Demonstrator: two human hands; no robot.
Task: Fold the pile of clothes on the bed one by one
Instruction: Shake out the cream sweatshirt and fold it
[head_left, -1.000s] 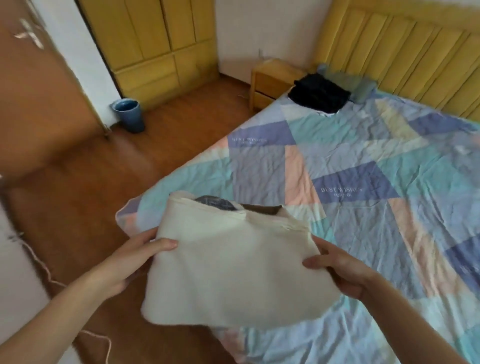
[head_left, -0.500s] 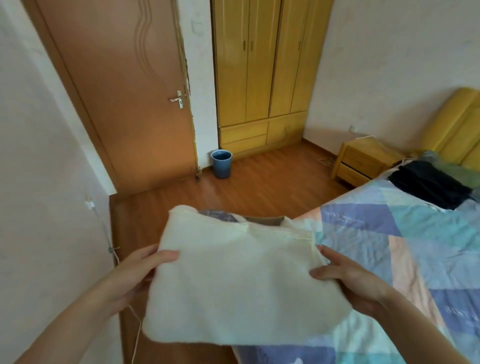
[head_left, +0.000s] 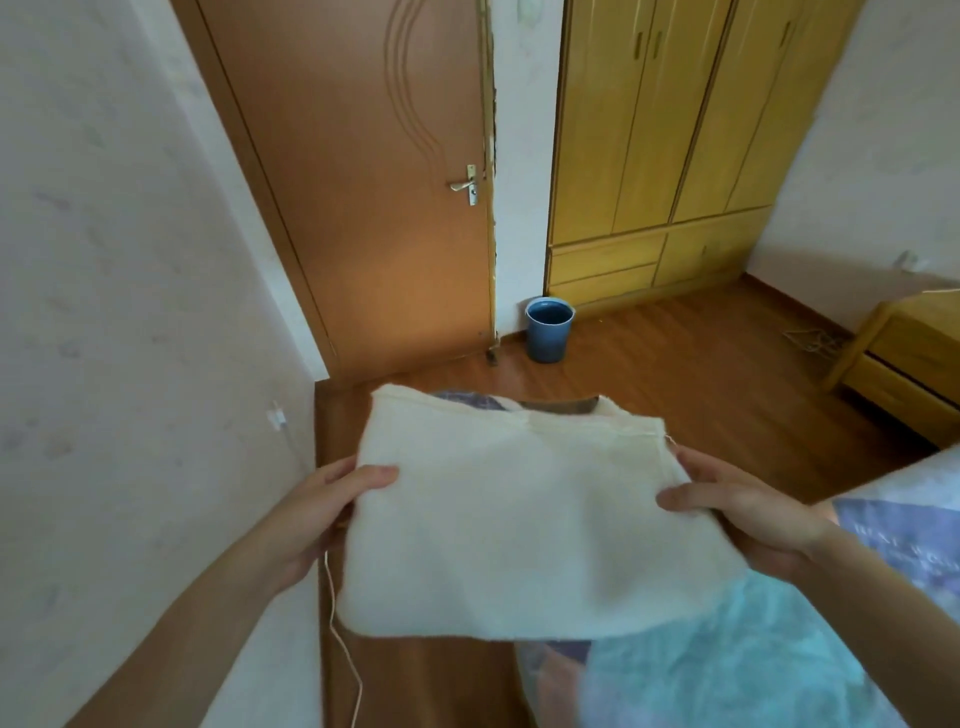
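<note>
Open wooden floor (head_left: 675, 374) lies ahead, hemmed by wall (head_left: 130, 312) left, bed (head_left: 779, 649) right, bucket (head_left: 549, 330) beyond.

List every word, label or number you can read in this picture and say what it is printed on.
Pale capital lettering on a purple patch of the bedspread, beside the right hand: too blurred to read.
Folded cream garment, held between the left hand and the right hand: no text shows.
Door, wardrobe and blue bin: no text shows.
</note>
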